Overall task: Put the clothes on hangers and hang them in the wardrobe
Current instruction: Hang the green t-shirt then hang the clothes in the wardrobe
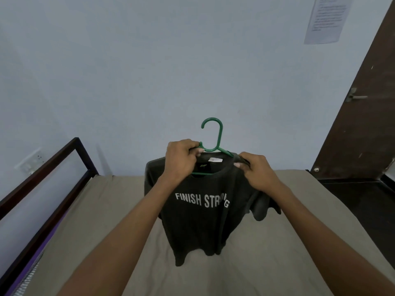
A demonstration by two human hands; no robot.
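Both arms reach fwd from bottom of frame, hands up at chest level over the bed (288,253). L hand (181,160) has fingers curled round the collar area of the t-shirt (203,221) together w/ the left shoulder of the green hanger (213,135), thumb tip showing near the hanger's neck. R hand (256,174) pinches the shirt's right shoulder/collar edge, fingers bent, thumb on front of the fabric.

T-shirt: dark grey/olive, short sleeves, held up in the air facing the camera, hem hanging just above or maybe brushing the beige sheet, can't tell which. Hanger sits partly inside the neck opening; hook upright above the collar, lower bar visible thru the neck hole. R sleeve droops lower than L.

Writing: white caps "FINISH STRONG" across chest, a fold breaking the last word. Small green logo inside the neck, unreadable. White neck tag, too small to read. Paper sheet (327,18) on wall top right, text blurred.
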